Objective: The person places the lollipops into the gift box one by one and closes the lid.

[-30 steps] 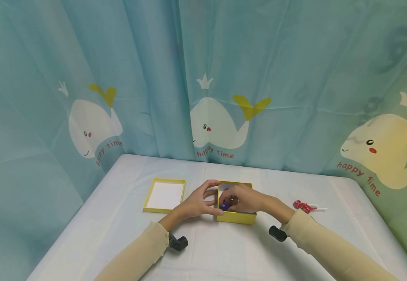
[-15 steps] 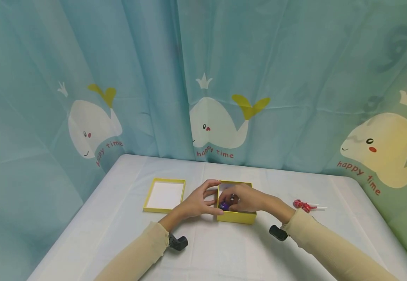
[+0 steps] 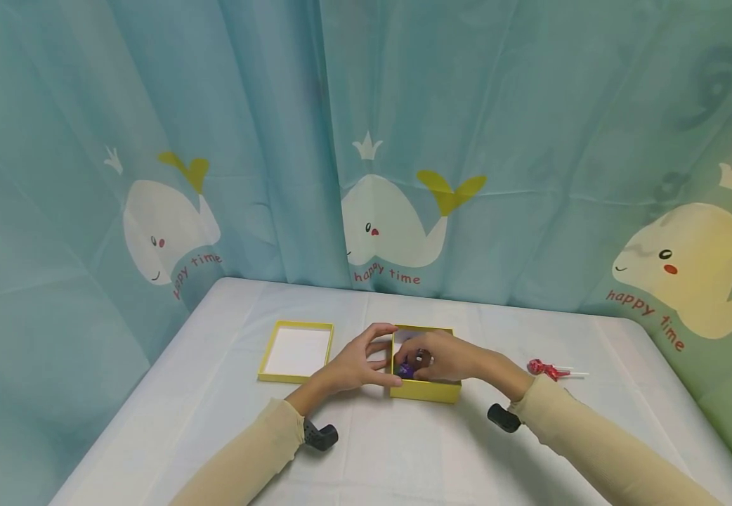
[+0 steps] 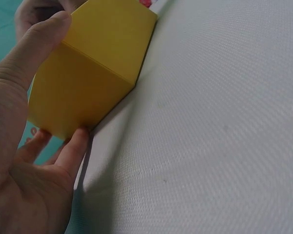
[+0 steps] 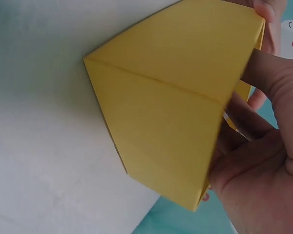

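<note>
A yellow box (image 3: 426, 391) stands open-topped on the white table. My left hand (image 3: 360, 362) grips its left side, thumb at the near corner and fingers spread along the side toward the far corner. In the left wrist view the thumb (image 4: 49, 36) lies at the upper edge and fingertips touch the side wall. My right hand (image 3: 445, 356) reaches down into the box from the right, fingers curled. A purple-wrapped lollipop (image 3: 406, 370) shows between its thumb and fingertips. In the right wrist view the box wall (image 5: 156, 97) hides those fingertips and the box's inside.
A yellow-rimmed lid (image 3: 296, 351), white inside, lies left of the box. Red-wrapped lollipops (image 3: 549, 370) with white sticks lie to the right, past the right wrist. A blue-green curtain (image 3: 277, 140) with whale prints hangs behind the table (image 3: 378, 457).
The right hand has shifted slightly inside the box, and the purple-wrapped lollipop has moved a little under its fingers. The left hand, box, lid and red lollipops have stayed put.
</note>
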Available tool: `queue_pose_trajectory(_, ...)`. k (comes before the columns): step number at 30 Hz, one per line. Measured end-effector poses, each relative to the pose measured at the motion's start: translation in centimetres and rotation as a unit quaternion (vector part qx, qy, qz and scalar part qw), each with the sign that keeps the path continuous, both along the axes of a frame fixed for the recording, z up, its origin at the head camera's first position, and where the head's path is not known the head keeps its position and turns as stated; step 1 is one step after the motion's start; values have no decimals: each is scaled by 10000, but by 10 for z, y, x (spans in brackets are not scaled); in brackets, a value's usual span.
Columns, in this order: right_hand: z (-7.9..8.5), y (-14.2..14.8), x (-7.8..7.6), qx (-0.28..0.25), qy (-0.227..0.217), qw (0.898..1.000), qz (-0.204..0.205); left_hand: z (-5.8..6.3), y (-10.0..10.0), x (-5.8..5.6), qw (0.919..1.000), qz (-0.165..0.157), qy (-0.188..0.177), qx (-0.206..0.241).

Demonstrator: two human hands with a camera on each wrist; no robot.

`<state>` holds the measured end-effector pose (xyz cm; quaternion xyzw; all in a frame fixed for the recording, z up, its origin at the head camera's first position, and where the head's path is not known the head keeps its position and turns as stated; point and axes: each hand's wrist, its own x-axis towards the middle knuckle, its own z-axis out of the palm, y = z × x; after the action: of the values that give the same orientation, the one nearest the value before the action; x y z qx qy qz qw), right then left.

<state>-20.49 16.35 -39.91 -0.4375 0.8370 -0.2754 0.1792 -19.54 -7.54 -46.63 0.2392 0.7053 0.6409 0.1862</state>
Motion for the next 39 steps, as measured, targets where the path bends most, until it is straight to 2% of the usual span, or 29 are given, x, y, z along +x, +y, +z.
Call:
queue_pose_trajectory(8, 10, 4, -4, -133, 71, 9998, 164, -1, -1, 0, 10000, 45, -72, 52)
queue_pose_trajectory(20, 26, 9, -3, -99, 250, 9995, 159, 2, -1, 0, 10000, 26, -21, -74)
queue_pose_trajectory(30, 50, 30, 2, 34, 575, 9979, -304, 2, 0, 0, 9998, 75, 1, -186)
queue_pose_trajectory(34, 56, 43, 5, 10, 777, 9959, -473, 3, 0, 1, 9998, 87, -20, -150)
queue_pose_trajectory(39, 62, 63, 13, 260, 911, 9920, -835, 3, 0, 1, 9999, 51, -5, -141)
